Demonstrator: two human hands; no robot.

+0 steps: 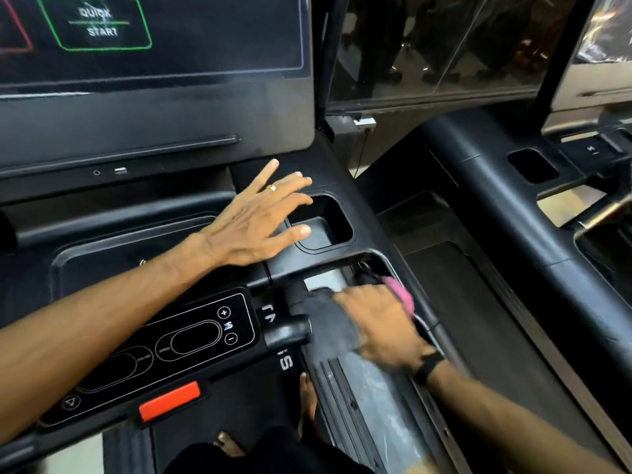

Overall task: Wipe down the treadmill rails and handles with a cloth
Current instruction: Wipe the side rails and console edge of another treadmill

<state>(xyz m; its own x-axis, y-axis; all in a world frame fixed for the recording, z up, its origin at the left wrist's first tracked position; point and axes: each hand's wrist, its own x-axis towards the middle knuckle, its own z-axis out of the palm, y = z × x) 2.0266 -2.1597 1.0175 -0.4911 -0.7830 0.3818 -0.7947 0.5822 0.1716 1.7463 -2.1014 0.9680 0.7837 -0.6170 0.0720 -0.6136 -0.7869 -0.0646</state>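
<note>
My left hand [260,220] lies flat and open on the black treadmill console, fingers spread beside the cup-holder recess [328,224]. My right hand [379,326] is lower right, closed on a dark grey cloth [325,319] pressed against the short black handle [287,331] that sticks out from the console's right end. Something pink [402,295] shows at the fingertips of that hand; I cannot tell what it is. The right side rail [427,313] curves past just beyond the hand. Motion blur softens the cloth.
The console screen [154,35] shows a green QUICK START box. A control panel [191,336] and red stop tab [169,401] sit under my left forearm. My bare feet [306,401] stand on the belt by the grey side strip [372,405]. A neighbouring treadmill [513,213] lies right.
</note>
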